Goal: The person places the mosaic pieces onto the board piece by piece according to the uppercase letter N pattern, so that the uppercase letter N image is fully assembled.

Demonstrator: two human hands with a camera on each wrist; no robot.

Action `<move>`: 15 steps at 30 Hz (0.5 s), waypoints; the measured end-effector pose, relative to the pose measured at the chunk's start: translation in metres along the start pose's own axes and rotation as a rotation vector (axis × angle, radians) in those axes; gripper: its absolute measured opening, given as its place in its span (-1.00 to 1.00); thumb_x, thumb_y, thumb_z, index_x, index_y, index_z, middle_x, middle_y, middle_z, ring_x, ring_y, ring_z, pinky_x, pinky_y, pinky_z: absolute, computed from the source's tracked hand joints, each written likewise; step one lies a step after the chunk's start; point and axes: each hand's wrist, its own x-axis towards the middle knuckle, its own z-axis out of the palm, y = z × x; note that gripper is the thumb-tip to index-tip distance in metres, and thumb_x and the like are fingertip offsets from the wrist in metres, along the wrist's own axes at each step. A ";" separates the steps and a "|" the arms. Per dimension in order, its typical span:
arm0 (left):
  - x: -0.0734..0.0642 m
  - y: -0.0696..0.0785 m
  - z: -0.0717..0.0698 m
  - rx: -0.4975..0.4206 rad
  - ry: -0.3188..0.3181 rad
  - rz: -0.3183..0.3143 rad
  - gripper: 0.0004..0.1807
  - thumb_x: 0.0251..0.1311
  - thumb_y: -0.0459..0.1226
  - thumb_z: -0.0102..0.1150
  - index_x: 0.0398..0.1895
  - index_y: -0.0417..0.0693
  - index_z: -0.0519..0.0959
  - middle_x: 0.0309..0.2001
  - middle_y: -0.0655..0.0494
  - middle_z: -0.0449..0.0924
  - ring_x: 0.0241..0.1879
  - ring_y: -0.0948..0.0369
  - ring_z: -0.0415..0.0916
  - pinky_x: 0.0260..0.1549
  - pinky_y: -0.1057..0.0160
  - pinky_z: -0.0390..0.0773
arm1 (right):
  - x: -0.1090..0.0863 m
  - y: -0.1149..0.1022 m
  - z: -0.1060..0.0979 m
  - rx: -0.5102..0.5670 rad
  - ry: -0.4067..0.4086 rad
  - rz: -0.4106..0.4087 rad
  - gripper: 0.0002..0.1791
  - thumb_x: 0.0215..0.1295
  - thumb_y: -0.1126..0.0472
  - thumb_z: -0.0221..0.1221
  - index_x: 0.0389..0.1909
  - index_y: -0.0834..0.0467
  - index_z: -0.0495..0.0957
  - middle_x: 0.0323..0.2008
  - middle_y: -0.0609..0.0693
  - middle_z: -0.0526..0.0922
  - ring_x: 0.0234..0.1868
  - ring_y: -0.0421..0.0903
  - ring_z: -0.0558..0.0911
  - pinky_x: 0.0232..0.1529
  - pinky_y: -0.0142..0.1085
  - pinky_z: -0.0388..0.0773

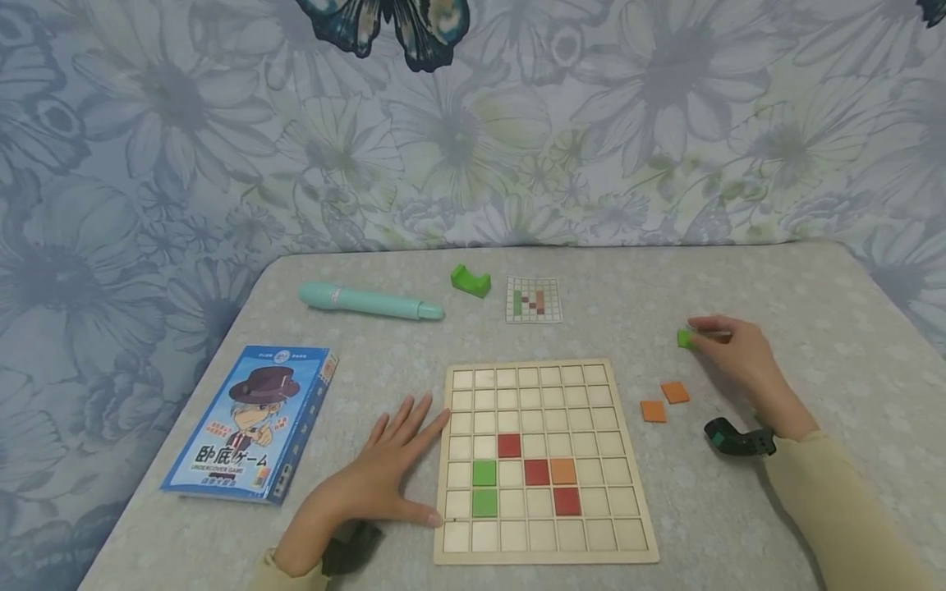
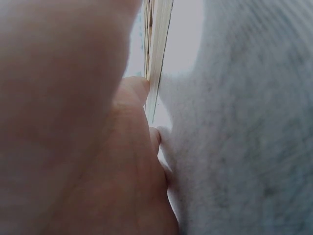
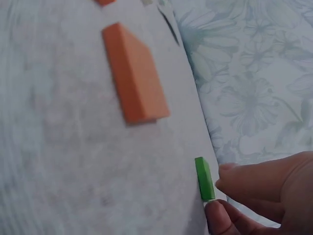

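Observation:
My left hand (image 1: 380, 472) lies on the table with its fingers spread, thumb and index fingertips at the left edge of a wooden grid board (image 1: 547, 548). In the left wrist view the palm (image 2: 117, 176) fills much of the picture beside the board's edge (image 2: 159, 54). On the board sit two green tiles (image 1: 484, 502), several red tiles (image 1: 509, 446) and an orange tile (image 1: 563, 471). To the right of the board, my right hand (image 1: 735, 353) pinches a small green tile (image 3: 205, 179) between thumb and fingertips, close to the tabletop.
Two loose orange tiles (image 1: 654, 411) lie between the board and my right hand. Behind the board are a small pattern card (image 1: 534, 300), a green holder (image 1: 470, 281) and a teal pen-shaped tube (image 1: 369, 302). A blue game box (image 1: 247, 427) lies at the left.

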 end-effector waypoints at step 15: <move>0.001 0.001 -0.002 -0.022 -0.006 0.001 0.30 -0.25 0.29 0.35 0.50 0.03 -0.14 0.46 -0.09 -0.40 0.39 -0.07 -0.53 0.20 -0.22 -0.38 | 0.003 0.005 0.010 -0.142 0.106 -0.162 -0.73 0.17 0.35 0.23 -0.15 0.41 0.49 -0.27 0.34 0.50 -0.33 0.14 0.47 -0.38 -0.12 0.33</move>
